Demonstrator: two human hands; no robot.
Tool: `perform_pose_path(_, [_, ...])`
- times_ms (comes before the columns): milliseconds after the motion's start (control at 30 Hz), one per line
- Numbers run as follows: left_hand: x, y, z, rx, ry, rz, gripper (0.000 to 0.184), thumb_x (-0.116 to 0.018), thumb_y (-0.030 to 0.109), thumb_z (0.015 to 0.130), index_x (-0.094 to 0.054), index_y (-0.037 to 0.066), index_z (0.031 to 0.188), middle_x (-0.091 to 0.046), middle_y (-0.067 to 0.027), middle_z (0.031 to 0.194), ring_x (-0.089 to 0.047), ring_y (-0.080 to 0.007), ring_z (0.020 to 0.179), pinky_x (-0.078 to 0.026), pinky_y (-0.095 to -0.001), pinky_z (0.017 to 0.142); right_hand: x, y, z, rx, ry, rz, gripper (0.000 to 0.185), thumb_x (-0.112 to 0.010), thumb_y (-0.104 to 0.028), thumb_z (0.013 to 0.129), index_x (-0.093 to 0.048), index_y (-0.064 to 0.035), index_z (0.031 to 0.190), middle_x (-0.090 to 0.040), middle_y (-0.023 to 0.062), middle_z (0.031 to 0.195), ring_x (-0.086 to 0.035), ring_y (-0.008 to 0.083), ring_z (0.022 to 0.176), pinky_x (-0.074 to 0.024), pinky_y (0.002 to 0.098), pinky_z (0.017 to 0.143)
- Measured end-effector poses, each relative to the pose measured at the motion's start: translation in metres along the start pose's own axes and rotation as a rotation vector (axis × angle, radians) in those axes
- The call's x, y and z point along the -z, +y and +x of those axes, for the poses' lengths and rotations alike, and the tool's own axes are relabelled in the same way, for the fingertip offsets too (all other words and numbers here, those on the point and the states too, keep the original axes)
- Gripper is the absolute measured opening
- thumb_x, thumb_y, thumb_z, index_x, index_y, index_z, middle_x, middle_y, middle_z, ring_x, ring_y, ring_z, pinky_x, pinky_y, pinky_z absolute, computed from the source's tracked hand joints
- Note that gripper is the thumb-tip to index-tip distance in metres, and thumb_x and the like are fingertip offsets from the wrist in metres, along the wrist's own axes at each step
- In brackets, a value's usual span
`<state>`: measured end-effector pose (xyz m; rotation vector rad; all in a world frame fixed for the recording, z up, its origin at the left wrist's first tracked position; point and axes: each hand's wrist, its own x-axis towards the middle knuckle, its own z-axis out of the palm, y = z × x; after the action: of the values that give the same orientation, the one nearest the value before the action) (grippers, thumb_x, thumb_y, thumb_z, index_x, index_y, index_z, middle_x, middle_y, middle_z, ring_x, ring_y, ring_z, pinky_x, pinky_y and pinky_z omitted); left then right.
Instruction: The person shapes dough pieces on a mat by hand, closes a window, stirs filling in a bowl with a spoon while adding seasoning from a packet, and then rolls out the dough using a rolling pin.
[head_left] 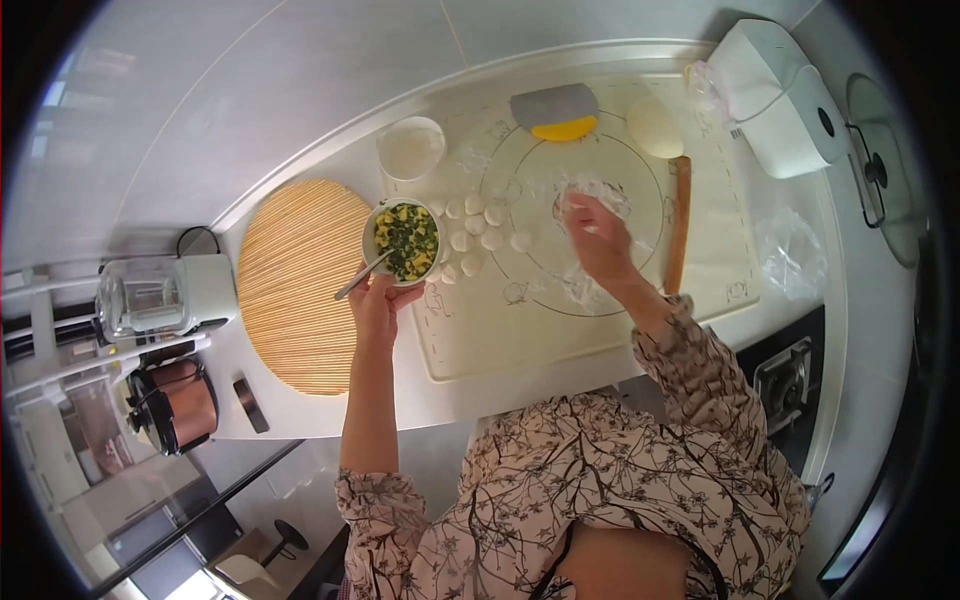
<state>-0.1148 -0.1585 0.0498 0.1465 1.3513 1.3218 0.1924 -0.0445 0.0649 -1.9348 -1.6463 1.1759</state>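
Note:
My left hand (376,305) grips a white bowl (368,238) from its near side, over the edge of the round slatted mat. Chopped green and yellow filling (407,240) fills the bowl, and a metal spoon (362,276) leans out over its rim. My right hand (600,240) is above the pastry mat (470,345), fingers curled in; a little white shows between them, too blurred to name. Around that hand lie whitish patches (600,190), flour or thin clear plastic, I cannot tell which. Several small dough pieces (490,238) sit on the mat just right of the bowl.
The round slatted mat (290,290) lies left. Behind are a pale bowl (411,148), a grey sheet (555,103) with a yellow scraper (565,129), and a dough lump (655,127). A rolling pin (679,225), clear plastic bag (793,255) and white appliance (775,100) are right.

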Motion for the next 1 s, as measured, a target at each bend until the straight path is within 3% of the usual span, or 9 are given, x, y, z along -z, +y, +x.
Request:
perform_pose_path(167, [0.008,0.005,0.023,-0.043,0.141,0.047,0.049,-0.050,-0.001,0.086,-0.040,-0.008,0.133,-0.064,-0.0231,0.103,-0.071,-0.0322,0.079,-0.065,-0.0340,0.063,-0.081,-0.034,0.061,0.006,-0.139,-0.102,0.038,-0.052,-0.039,0.088,-0.066,-0.0099,0.108,-0.071,0.0085,0.089,-0.067,0.0250,0.090,-0.0494,0.0386,0.082])
perform_pose_path(267, [0.009,0.007,0.007,-0.032,0.147,0.052,0.048,-0.050,-0.002,0.086,-0.040,-0.008,0.132,-0.064,-0.0234,0.104,-0.071,-0.0315,0.080,-0.065,-0.0332,0.063,-0.085,-0.062,0.088,-0.198,-0.478,-0.181,0.044,-0.048,-0.044,0.087,-0.070,-0.0061,0.091,-0.071,0.0098,0.081,-0.066,0.0292,0.085,-0.0500,0.0393,0.079])
perform_pose_path(400, [0.028,-0.002,-0.030,0.058,0.089,0.123,0.055,-0.048,-0.006,0.081,-0.037,-0.009,0.135,-0.062,-0.0255,0.109,-0.071,-0.0321,0.085,-0.065,-0.0338,0.063,-0.101,-0.073,0.102,-0.125,-0.510,-0.208,0.047,-0.047,-0.046,0.087,-0.069,-0.0046,0.079,-0.070,0.0106,0.079,-0.066,0.0305,0.083,-0.0504,0.0397,0.078])
perform_pose_path(500, [0.045,-0.020,-0.081,0.200,0.023,0.147,0.065,-0.046,-0.009,0.076,-0.032,-0.010,0.140,-0.058,-0.0296,0.117,-0.070,-0.0354,0.089,-0.065,-0.0358,0.062,-0.096,-0.063,0.088,-0.054,-0.379,-0.217,0.041,-0.052,-0.042,0.086,-0.069,-0.0048,0.085,-0.069,0.0110,0.078,-0.066,0.0270,0.079,-0.0503,0.0376,0.076])
perform_pose_path(567, [0.049,-0.033,-0.094,0.273,-0.037,0.169,0.064,-0.052,-0.005,0.079,-0.036,-0.003,0.141,-0.061,-0.0240,0.116,-0.071,-0.0308,0.087,-0.065,-0.0362,0.063,-0.084,-0.055,0.067,0.020,-0.201,-0.120,0.033,-0.061,-0.035,0.086,-0.069,-0.0034,0.090,-0.068,0.0108,0.078,-0.064,0.0237,0.072,-0.0498,0.0356,0.071])
perform_pose_path(667, [0.057,-0.049,-0.102,0.315,-0.105,0.226,0.062,-0.057,0.000,0.084,-0.038,0.001,0.142,-0.063,-0.0186,0.115,-0.071,-0.0261,0.085,-0.064,-0.0354,0.065,-0.049,-0.022,0.039,0.034,-0.095,-0.017,0.030,-0.067,-0.029,0.086,-0.067,-0.0059,0.106,-0.066,0.0073,0.089,-0.062,0.0208,0.080,-0.0489,0.0338,0.076])
perform_pose_path(800, [0.061,-0.057,-0.100,0.199,-0.059,0.305,0.058,-0.059,0.006,0.089,-0.038,0.004,0.144,-0.066,-0.0159,0.111,-0.071,-0.0232,0.082,-0.063,-0.0337,0.069,0.010,0.015,0.016,0.212,0.207,-0.176,0.030,-0.069,-0.024,0.082,-0.065,-0.0103,0.108,-0.060,0.0093,0.105,-0.056,0.0270,0.102,-0.0448,0.0383,0.091])
perform_pose_path(933, [0.078,-0.073,-0.151,0.117,0.418,0.509,0.020,-0.058,0.006,0.091,-0.062,-0.001,0.110,-0.067,-0.0067,0.085,-0.063,-0.0125,0.074,-0.052,-0.0238,0.059,0.079,0.066,-0.010,0.079,0.521,-0.674,0.056,-0.071,-0.029,0.081,-0.051,-0.0124,0.130,-0.057,0.0107,0.112,-0.050,0.0307,0.112,-0.0383,0.0402,0.100])
perform_pose_path(1000, [0.045,-0.093,-0.175,-0.325,0.338,0.565,0.005,-0.061,0.004,0.088,-0.062,-0.001,0.088,-0.062,-0.0056,0.074,-0.056,-0.0103,0.064,-0.047,-0.0248,0.055,0.093,0.074,-0.013,-0.149,0.535,-0.749,0.061,-0.071,-0.032,0.080,-0.047,-0.0131,0.133,-0.057,0.0110,0.115,-0.052,0.0310,0.112,-0.0398,0.0410,0.099])
